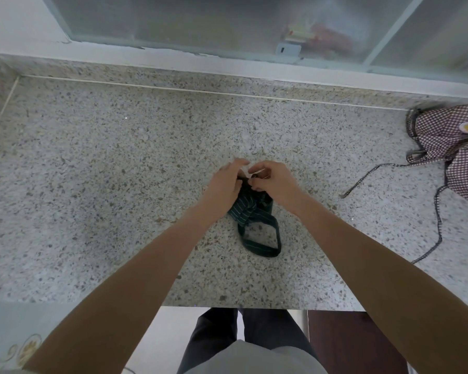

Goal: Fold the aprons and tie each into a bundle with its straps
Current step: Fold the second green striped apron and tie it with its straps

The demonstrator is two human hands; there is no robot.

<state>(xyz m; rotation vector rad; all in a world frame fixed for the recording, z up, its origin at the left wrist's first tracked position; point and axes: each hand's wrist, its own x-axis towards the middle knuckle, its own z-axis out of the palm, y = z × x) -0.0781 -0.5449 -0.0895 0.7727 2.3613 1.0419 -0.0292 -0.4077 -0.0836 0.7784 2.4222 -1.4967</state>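
A dark green striped apron (250, 209) lies rolled into a small bundle on the middle of the speckled stone counter (119, 163). Its strap loop (262, 245) trails toward me. My left hand (224, 184) and my right hand (273, 180) meet at the bundle's far end, and both pinch the dark strap there. The hands hide the strap ends and the far part of the bundle. A second apron (454, 147), checked in maroon and white, lies crumpled at the counter's right edge.
Thin checked straps (438, 225) from the second apron run across the right part of the counter. A frosted window (227, 22) stands behind the raised back ledge. The counter's front edge lies close to my body.
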